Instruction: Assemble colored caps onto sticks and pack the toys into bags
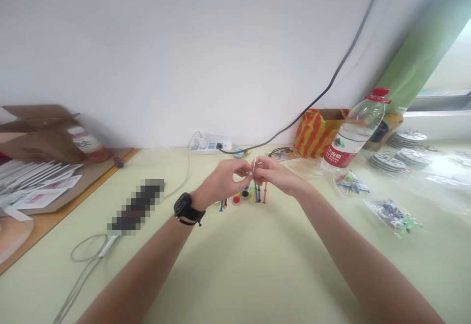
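Note:
Both my hands meet above the pale green table (239,265), fingertips pinched together. My left hand (224,180), with a black watch on its wrist, and my right hand (274,174) share a small thin white piece (253,167) held between them. Right below them on the table lie several coloured plastic sticks (257,194) in green, blue and red, more sticks (222,204) near my left wrist, and small round pieces (240,197), one red and one dark.
A water bottle (355,135) with a red cap leans at the right by an orange striped bag (312,132). Clear bags of small parts (393,214) and stacked discs (399,159) lie right. A power strip (209,145), a cable (86,250), and a cardboard box (40,132) sit left.

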Tool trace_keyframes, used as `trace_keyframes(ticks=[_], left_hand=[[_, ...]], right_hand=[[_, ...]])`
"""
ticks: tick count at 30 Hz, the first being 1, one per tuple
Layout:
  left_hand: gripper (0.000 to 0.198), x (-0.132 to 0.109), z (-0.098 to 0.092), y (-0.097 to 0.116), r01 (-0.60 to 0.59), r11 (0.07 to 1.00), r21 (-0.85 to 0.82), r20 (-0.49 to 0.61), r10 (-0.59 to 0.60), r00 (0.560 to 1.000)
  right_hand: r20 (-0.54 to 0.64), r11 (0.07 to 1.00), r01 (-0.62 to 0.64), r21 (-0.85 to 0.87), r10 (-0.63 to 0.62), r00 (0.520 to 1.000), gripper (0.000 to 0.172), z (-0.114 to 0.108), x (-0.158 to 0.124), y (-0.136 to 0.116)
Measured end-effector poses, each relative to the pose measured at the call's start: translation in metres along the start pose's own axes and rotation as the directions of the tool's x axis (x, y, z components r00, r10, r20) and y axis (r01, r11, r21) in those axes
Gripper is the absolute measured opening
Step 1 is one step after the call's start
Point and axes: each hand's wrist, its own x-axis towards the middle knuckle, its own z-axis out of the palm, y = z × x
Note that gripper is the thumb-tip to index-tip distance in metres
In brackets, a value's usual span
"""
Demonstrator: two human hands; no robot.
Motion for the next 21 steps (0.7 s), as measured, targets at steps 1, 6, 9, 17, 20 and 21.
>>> trace_keyframes(ticks=[1, 6, 9, 17, 20, 21], left_hand=[[0.007, 0.000, 0.001, 0.001, 0.012, 1.000, -0.011, 0.005, -0.012, 1.000], [0.009, -0.003, 0.009, 0.004, 0.076, 0.997, 0.024, 0.049, -0.077, 0.996], [0.009, -0.006, 0.018, 0.007, 0.036, 0.995, 0.097, 0.235, -0.058, 0.970], [0.002, -0.010, 0.024, -0.001, 0.109, 0.960, 0.258, 0.480, -0.226, 0.848], [0.004, -0.010, 0.016, -0.005, 0.066, 0.965, 0.254, 0.467, -0.182, 0.865], [0.005, -0.010, 0.014, -0.005, 0.052, 0.965, 0.256, 0.454, -0.168, 0.875]], right_hand=[[-0.008, 0.998, -0.004, -0.055, 0.003, 1.000, 0.009, 0.001, -0.001, 0.000], [-0.195, 0.864, -0.157, -0.479, 0.069, 0.978, 0.024, -0.013, 0.000, 0.004], [-0.288, 0.672, -0.337, -0.659, 0.189, 0.939, 0.037, -0.035, 0.000, 0.014], [-0.160, 0.577, -0.432, -0.694, 0.462, 0.873, 0.048, -0.052, 0.001, 0.039], [-0.177, 0.574, -0.396, -0.717, 0.400, 0.899, 0.052, -0.044, 0.005, 0.041], [-0.188, 0.572, -0.382, -0.725, 0.370, 0.910, 0.050, -0.040, 0.006, 0.042]])
